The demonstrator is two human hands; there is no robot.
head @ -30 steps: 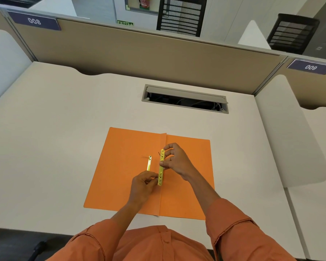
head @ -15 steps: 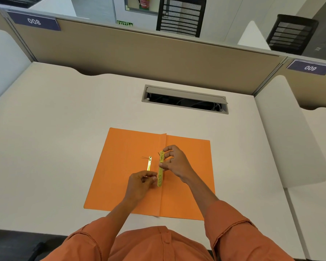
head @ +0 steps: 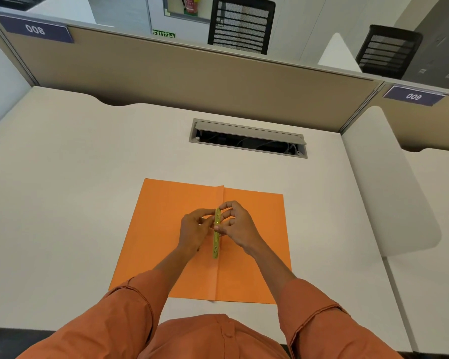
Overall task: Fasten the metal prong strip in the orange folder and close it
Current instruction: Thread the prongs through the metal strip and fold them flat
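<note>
The orange folder [head: 166, 229] lies open and flat on the white desk. A brass prong strip [head: 216, 244] runs along the folder's centre crease, long axis pointing away from me. My right hand [head: 237, 226] pinches the strip's upper part from the right. My left hand [head: 193, 229] meets it from the left, fingertips on the strip's upper part. The smaller brass piece on the left flap is hidden under my left hand.
A cable slot [head: 248, 138] with its lid up is set into the desk [head: 75, 203] beyond the folder. Tan partition panels [head: 192, 73] close off the back. A white side divider [head: 389, 182] stands at the right.
My left hand has moved up from the strip's lower end to its upper part, covering the small brass piece. The right hand stays pinched on the strip.
</note>
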